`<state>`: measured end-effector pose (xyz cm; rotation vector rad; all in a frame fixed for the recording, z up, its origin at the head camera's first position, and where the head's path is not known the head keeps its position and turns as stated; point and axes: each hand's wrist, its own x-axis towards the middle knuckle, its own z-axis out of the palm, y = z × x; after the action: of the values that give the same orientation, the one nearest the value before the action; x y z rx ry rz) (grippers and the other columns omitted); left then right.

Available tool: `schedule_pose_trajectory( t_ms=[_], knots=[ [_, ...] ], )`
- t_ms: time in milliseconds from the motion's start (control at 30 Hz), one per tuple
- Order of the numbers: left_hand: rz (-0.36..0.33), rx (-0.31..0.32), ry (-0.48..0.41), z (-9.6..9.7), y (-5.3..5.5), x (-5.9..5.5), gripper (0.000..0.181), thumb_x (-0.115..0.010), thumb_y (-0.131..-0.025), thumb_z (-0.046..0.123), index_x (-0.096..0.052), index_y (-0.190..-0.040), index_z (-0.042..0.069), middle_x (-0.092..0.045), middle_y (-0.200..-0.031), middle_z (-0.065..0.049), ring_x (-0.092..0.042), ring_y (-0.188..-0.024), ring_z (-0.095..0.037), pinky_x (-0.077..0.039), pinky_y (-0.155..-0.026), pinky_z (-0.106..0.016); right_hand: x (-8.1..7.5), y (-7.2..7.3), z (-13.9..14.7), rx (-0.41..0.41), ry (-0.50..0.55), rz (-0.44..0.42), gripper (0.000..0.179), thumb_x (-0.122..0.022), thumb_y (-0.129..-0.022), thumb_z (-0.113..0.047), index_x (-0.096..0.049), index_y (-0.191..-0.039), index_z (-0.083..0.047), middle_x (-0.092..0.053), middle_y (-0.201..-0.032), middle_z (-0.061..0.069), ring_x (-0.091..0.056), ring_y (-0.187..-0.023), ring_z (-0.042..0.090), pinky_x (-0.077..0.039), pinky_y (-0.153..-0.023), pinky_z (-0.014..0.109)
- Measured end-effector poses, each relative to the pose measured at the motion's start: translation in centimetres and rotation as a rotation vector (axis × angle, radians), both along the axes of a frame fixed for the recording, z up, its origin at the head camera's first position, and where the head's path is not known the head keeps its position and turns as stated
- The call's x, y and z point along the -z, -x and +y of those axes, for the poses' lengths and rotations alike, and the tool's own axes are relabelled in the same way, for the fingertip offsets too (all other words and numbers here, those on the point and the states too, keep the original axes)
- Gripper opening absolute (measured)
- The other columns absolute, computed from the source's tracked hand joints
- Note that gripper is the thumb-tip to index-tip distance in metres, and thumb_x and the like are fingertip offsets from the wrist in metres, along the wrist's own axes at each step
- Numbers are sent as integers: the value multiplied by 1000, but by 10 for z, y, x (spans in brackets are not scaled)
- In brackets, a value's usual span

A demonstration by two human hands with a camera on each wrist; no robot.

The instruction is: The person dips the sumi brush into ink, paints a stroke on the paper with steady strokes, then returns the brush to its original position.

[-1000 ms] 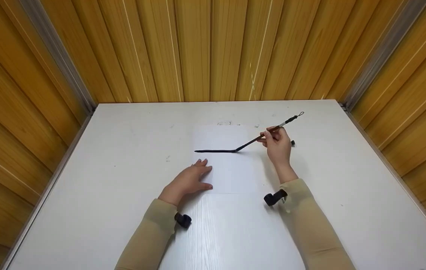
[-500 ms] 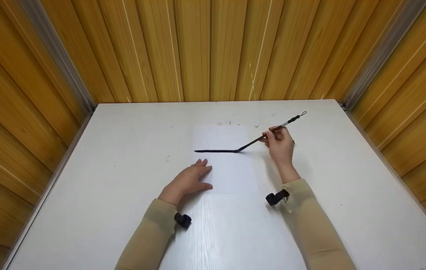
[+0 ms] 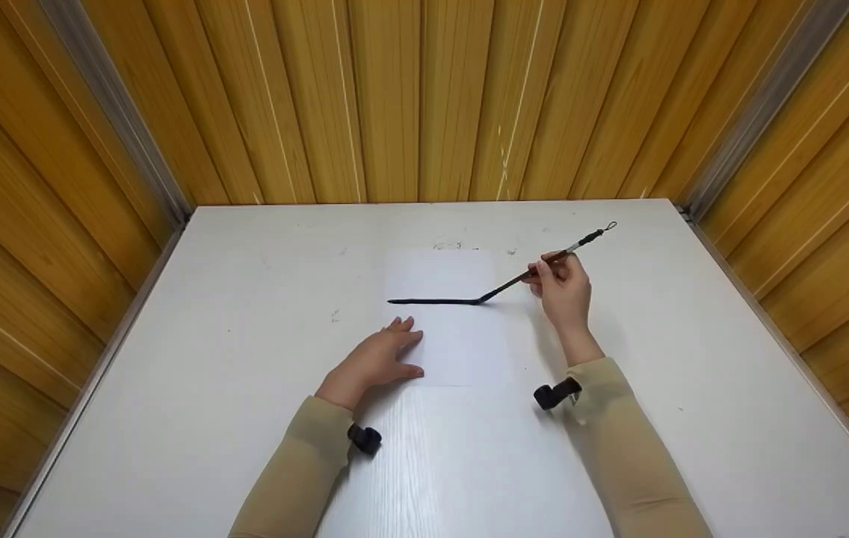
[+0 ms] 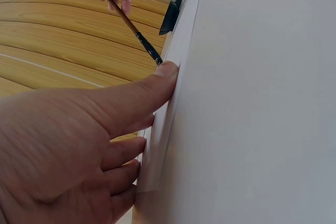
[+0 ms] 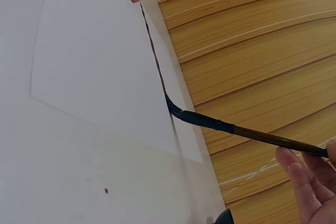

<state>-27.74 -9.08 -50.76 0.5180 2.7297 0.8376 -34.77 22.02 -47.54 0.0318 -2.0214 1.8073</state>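
Note:
A calligraphy brush (image 3: 510,285) slants down to the left in my right hand (image 3: 568,299), pinched partway up its brown handle. Its dark bristles bend against a white sheet of paper (image 3: 462,347), as the right wrist view shows. From the bristles a straight black ink stroke (image 3: 428,301) runs left across the sheet. My left hand (image 3: 374,357) rests at the paper's left edge, thumb and fingers spread apart. In the left wrist view the thumb (image 4: 167,71) lies on the sheet and overlaps the brush's lower end.
The paper lies on a white table (image 3: 245,314) with faint dark marks (image 3: 454,246) beyond the sheet. Near the right hand stands a small black thing (image 5: 224,217), mostly cut off in the right wrist view. Wood-patterned walls (image 3: 394,97) enclose the back and sides.
My right hand has moved slightly to the right with the brush, and the black stroke has grown a little longer that way. The left hand has stayed in place.

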Motion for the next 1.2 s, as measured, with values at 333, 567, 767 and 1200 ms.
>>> schedule_pose_trajectory(
  t_ms=[333,567,767,1200],
  knots=[
    [10,-11,9,1,-1,1,70,-81,-90,30,-53,-151,11,-32,-169,-8,-23,-160,-29,-23,-131,-49,0,1,6,24,-30,-1,13,-62,-102,-4,-60,-111,6,-73,-102,30,-76,-69,8,-65,-67,29],
    [14,-8,23,2,-2,0,70,-81,-89,30,-53,-151,11,-33,-169,-8,-24,-160,-29,-24,-130,-49,-2,0,9,27,-31,-12,16,-62,-102,-4,-59,-112,8,-72,-105,33,-74,-69,4,-64,-67,25],
    [6,0,15,1,-2,-2,71,-81,-90,30,-52,-152,10,-32,-169,-8,-22,-160,-29,-23,-131,-49,-6,-2,12,20,-19,-24,19,-62,-102,-5,-58,-114,9,-69,-111,37,-72,-66,-1,-62,-66,19],
    [0,18,1,-1,0,-2,70,-79,-91,31,-51,-152,10,-30,-169,-10,-21,-161,-30,-21,-131,-49,-6,-2,20,49,-28,-21,16,-63,-101,-4,-60,-111,8,-74,-102,28,-73,-64,1,-63,-64,21]
  ],
)
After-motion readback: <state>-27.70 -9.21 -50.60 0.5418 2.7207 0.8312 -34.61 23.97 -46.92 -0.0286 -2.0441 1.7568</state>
